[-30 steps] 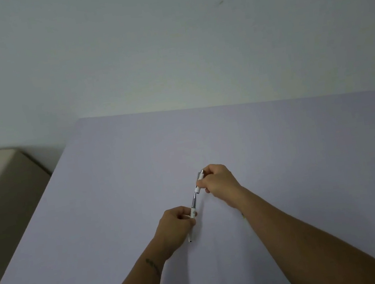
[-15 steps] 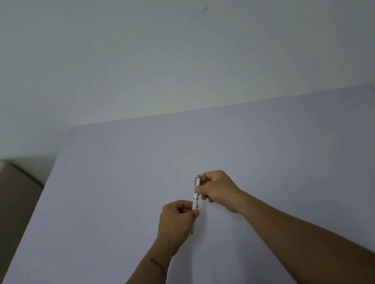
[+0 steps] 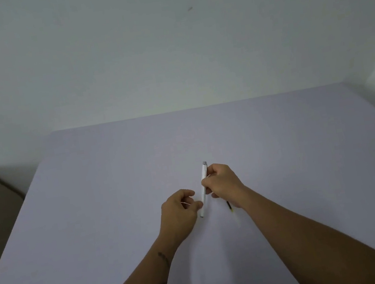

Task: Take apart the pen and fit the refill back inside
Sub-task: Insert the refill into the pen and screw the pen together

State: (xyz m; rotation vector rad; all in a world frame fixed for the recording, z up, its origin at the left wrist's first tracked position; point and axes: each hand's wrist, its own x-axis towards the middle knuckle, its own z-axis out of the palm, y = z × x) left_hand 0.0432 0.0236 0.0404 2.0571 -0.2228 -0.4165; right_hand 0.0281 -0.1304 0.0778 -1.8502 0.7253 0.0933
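Two bare hands over a plain table [image 3: 117, 201], nothing else on it; no containers anywhere in view, so nothing to report inside any. Right hand [image 3: 224, 182] curled, fingers pinching a white pen [image 3: 203, 188] near its middle, held almost upright above the tabletop, grey clicker end pointing away, tip end toward the body. Left hand [image 3: 180, 212] loosely curled just beside the pen's lower end, thumb and forefinger close to the barrel; contact with the pen hard to confirm. Thin pale sliver [image 3: 186, 203] across the left fingers, possibly a spring or small part, too small to tell. Dark thin piece with a yellowish end [image 3: 229, 206] showing below the right wrist, near the pen but apart from it; probably the refill, though whether gripped in the right palm or lying on the table cannot be told. Judging by this, barrel looking whole on the outside while a likely refill sits outside it: somewhere between dismantling and refitting, exact step uncertain. Next move likely calling for opening or steadying the barrel with one hand, lining the refill up with its bore and sliding it in straight, then closing the tip section. Small parts easily dropped; firm pinch and slow alignment needed.
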